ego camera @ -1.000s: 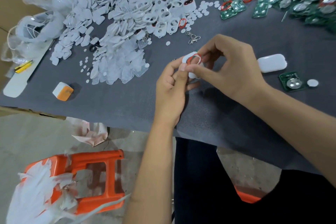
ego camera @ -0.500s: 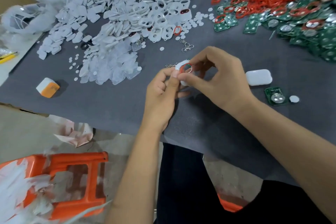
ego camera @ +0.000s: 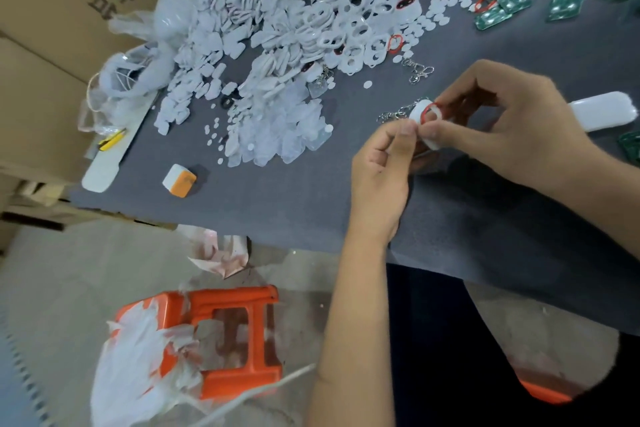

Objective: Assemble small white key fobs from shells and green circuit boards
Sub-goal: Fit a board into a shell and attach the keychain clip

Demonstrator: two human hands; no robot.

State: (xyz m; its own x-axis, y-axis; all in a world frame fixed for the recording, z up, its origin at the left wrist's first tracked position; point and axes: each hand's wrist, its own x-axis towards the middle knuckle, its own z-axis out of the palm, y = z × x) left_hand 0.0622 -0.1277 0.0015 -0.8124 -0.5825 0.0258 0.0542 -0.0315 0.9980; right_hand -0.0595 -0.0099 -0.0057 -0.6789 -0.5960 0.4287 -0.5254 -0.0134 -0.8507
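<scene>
Both hands work one white key fob shell above the grey mat.

Head view: the left hand point(ego camera: 379, 177) pinches the key fob shell point(ego camera: 424, 123) from seven o'clock, thumb and forefinger pressed on its edge; the right hand point(ego camera: 512, 130) pinches it from three o'clock, fingers curled round a red ring point(ego camera: 433, 107) at its opening. A small chain point(ego camera: 394, 113) trails toward nine o'clock. The shell looks light, stiff and smooth, likely slippery; its rim seems the safest hold.

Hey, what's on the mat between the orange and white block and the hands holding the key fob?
Nothing, as the head view shows: from the orange and white block to the left hand gripping the key fob, only bare grey mat.
</scene>
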